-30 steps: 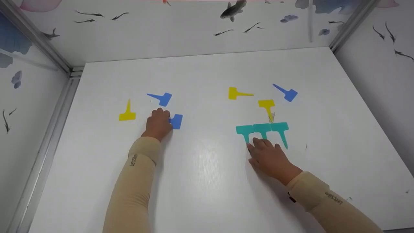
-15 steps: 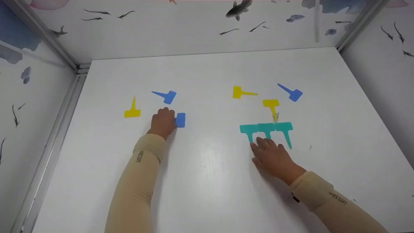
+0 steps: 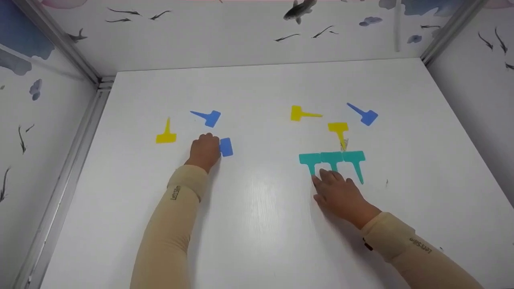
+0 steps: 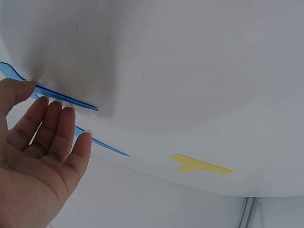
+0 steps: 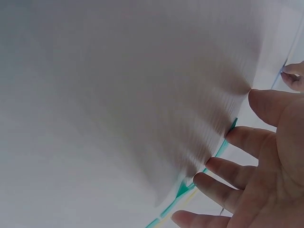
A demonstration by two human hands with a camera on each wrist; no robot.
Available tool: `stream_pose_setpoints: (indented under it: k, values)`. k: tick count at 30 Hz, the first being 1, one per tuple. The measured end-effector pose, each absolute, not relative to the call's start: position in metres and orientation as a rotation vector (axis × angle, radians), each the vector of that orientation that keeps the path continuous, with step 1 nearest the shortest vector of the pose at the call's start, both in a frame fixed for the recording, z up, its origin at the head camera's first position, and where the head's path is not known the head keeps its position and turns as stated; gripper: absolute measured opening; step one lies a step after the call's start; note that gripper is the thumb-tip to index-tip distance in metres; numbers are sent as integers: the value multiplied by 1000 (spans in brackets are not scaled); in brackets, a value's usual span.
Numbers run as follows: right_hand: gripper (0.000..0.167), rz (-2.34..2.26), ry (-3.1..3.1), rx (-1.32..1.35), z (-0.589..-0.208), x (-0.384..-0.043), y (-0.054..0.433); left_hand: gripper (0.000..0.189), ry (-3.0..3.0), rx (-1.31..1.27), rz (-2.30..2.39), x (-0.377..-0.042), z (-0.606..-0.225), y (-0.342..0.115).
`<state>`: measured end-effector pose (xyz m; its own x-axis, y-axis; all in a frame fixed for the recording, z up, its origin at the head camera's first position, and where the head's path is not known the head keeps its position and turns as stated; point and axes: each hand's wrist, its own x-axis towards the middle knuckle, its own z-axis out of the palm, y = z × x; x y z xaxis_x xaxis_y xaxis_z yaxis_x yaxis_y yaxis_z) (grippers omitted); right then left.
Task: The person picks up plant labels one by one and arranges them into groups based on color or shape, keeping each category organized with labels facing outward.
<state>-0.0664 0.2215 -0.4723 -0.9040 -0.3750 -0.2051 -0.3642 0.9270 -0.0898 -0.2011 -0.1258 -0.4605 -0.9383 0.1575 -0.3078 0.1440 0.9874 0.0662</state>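
Note:
My left hand (image 3: 204, 151) pinches the stem of a blue T-shaped plant label (image 3: 226, 147) between thumb and fingers; the label's wide head shows to the hand's right, and in the left wrist view its stem (image 4: 85, 105) points away past the fingertips. My right hand (image 3: 341, 196) rests with fingers extended at a row of three teal plant labels, left (image 3: 310, 158), middle (image 3: 331, 157) and right (image 3: 354, 156), heads side by side and stems toward me. The fingertips touch the left label's stem and hide its end, and cover part of the middle stem.
Another blue label (image 3: 212, 118) and a yellow label (image 3: 166, 138) lie beyond and left of my left hand. Two yellow labels, one sideways (image 3: 296, 113) and one upright (image 3: 338, 127), and a blue label (image 3: 369, 117) lie behind the teal row. Patterned walls (image 3: 225, 44) border the white table (image 3: 257, 241).
The blue label in my left hand has turned slightly, its head now tilting the other way. My right hand stays at the teal row. The whole view has shifted a little.

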Motion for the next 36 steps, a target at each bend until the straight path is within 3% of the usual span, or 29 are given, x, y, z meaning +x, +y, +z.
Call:
stream_pose_setpoints:
  k: [19, 36]
  values:
    - [56, -44, 2869, -526, -472, -66, 220, 32, 2741, 178, 225, -207, -464, -130]
    - [54, -52, 2906, -553, -474, -66, 222, 33, 2793, 152, 402, -191, -455, -133]
